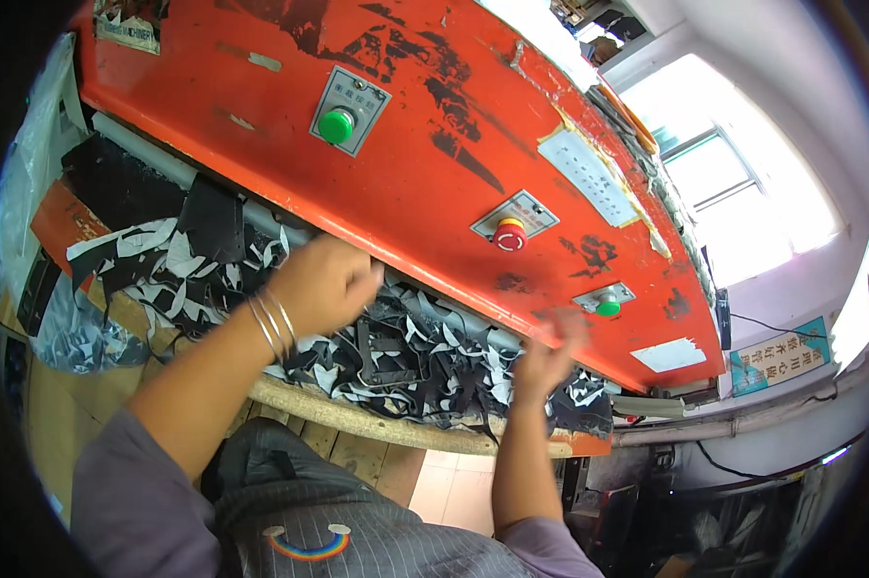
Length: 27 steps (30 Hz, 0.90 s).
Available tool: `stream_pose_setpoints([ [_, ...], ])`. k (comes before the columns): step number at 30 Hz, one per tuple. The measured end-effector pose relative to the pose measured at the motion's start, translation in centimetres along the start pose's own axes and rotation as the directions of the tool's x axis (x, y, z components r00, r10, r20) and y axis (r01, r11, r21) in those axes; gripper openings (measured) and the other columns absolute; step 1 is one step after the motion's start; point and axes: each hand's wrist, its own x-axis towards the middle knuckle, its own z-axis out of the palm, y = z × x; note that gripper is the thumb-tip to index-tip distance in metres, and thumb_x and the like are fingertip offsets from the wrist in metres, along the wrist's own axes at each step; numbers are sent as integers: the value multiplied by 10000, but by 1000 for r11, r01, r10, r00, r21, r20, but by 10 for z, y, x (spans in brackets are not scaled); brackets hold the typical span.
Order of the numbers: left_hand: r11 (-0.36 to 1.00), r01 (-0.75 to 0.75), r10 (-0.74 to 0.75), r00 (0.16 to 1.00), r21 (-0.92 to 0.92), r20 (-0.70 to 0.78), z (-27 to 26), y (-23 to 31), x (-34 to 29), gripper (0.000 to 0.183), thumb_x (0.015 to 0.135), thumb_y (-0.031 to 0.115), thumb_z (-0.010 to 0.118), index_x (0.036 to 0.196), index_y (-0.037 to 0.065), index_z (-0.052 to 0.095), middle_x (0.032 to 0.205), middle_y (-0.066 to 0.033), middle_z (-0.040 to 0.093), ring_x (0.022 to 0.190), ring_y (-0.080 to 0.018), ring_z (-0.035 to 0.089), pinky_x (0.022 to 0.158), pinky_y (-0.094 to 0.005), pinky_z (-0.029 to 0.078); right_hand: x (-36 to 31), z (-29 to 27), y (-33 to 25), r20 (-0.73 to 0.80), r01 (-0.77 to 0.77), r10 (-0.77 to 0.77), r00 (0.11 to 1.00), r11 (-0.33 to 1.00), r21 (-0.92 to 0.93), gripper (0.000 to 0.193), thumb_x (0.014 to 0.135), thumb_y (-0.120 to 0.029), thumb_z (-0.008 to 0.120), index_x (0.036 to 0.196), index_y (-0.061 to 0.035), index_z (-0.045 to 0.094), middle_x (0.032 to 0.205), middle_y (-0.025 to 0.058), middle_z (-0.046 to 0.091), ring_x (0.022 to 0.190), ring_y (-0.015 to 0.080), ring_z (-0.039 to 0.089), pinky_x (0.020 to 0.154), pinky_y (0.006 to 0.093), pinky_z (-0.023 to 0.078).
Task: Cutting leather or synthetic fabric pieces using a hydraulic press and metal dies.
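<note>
My left hand (327, 287), with bangles at the wrist, is curled closed against the lower edge of a red machine panel (425, 164). Whatever its fingers may hold is hidden. Farther right, my right hand (548, 358) is raised in front of the same edge, its fingers smeared by motion. Below both hands lies a long heap of black and white cut scraps (406, 356) on the machine's bed. Among the scraps is a black piece with cut-out openings (386, 354).
The panel carries a green button (336, 126) on the left, a red knob (510, 235) in the middle and another green button (608, 305) at right. A rounded pale board edge (377, 420) runs in front of the scraps. Clear plastic bags (83, 323) hang at far left.
</note>
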Motion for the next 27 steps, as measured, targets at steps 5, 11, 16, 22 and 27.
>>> stream_pose_setpoints([
  [5,984,-64,22,970,168,243,68,-6,-74,403,828,371,642,1099,74,616,1035,-122,601,1030,-321,526,914,-437,410,-117,-15,-74,835,0,-35,549,999,42,562,691,-490,768,973,-14,670,1008,165,618,939,328,571,806,411,477],
  [11,900,93,-288,859,426,422,89,14,-35,392,830,393,625,972,31,666,992,-146,628,1033,-312,563,905,-426,424,-121,-21,-82,805,18,123,581,986,-163,492,611,-354,815,968,-47,672,912,107,580,886,289,562,757,377,493],
  [16,902,31,-277,807,430,522,98,-1,-15,277,845,325,599,808,72,704,842,-147,668,846,-336,642,800,-437,496,-111,-19,-67,817,2,159,555,981,-192,478,589,-334,819,945,-49,675,891,97,572,869,274,565,735,366,498],
  [22,944,28,-292,529,328,797,109,-45,19,237,832,312,607,855,117,740,835,-147,691,807,-347,656,783,-433,513,-111,6,-38,886,22,85,456,994,-107,467,617,-349,809,952,-53,672,895,85,578,867,259,577,716,351,506],
  [27,946,195,-319,436,258,841,120,-42,54,222,826,289,630,861,97,736,801,-148,686,780,-337,658,745,-423,506,-60,3,13,994,-155,10,113,988,8,506,745,-433,737,1043,-30,668,953,126,619,886,281,616,761,357,516],
])
